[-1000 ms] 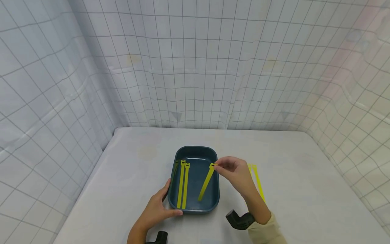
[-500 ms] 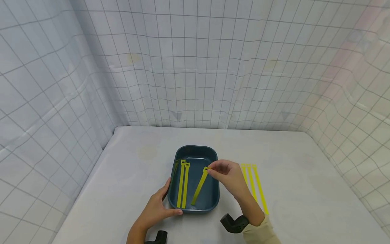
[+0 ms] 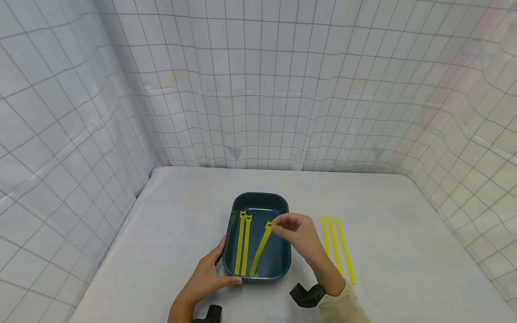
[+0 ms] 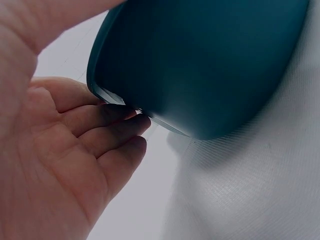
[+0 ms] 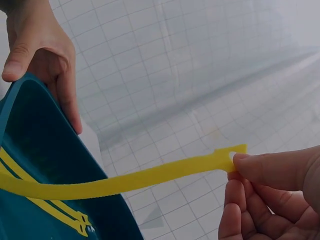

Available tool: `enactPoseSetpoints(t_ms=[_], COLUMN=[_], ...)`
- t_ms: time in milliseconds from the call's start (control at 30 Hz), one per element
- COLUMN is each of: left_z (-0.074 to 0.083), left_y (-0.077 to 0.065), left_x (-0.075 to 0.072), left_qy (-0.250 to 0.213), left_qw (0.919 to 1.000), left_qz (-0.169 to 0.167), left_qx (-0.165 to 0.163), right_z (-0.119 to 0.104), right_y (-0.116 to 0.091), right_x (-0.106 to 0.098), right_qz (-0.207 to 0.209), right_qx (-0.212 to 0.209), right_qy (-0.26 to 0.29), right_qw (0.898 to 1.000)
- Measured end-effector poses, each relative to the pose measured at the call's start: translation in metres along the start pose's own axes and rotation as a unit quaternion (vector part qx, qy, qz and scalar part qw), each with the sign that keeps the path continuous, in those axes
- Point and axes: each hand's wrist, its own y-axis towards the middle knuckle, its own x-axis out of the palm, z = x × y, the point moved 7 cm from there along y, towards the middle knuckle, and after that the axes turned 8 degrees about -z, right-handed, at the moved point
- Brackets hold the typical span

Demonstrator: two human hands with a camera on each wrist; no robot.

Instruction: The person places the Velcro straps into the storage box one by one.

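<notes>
Leftward went the right hand (image 3: 296,231) and the yellow strip (image 3: 260,248) it pinched, closer to the two strips (image 3: 246,244) lying in the tray (image 3: 278,258). Under it all was the white table (image 3: 194,197). The tray was dark blue, and the left hand (image 3: 210,274) gripped it by its near left corner. Three more strips (image 3: 335,242) lay on the table, right of the tray. The pinched strip slanted down into the tray, its holed end up. It was hard to tell if its low end touched the bottom. It seemed best to hold the tray still, line the strip up straight beside the other two, then let go gently.
</notes>
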Motion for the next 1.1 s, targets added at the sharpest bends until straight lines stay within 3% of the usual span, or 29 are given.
enactPoseSetpoints(t_ms=[700, 1100], left_z=[-0.002, -0.001], left_y=[0.0, 0.0], left_x=[0.0, 0.0], left_qy=[-0.003, -0.006], left_qw=[1.0, 1.0], left_qz=[0.0, -0.001], left_qx=[-0.008, 0.003], right_z=[0.015, 0.021], right_y=[0.022, 0.03], right_x=[-0.005, -0.003], right_qz=[0.039, 0.03], right_qx=[0.027, 0.036], right_qy=[0.001, -0.028], right_qw=[0.999, 0.999])
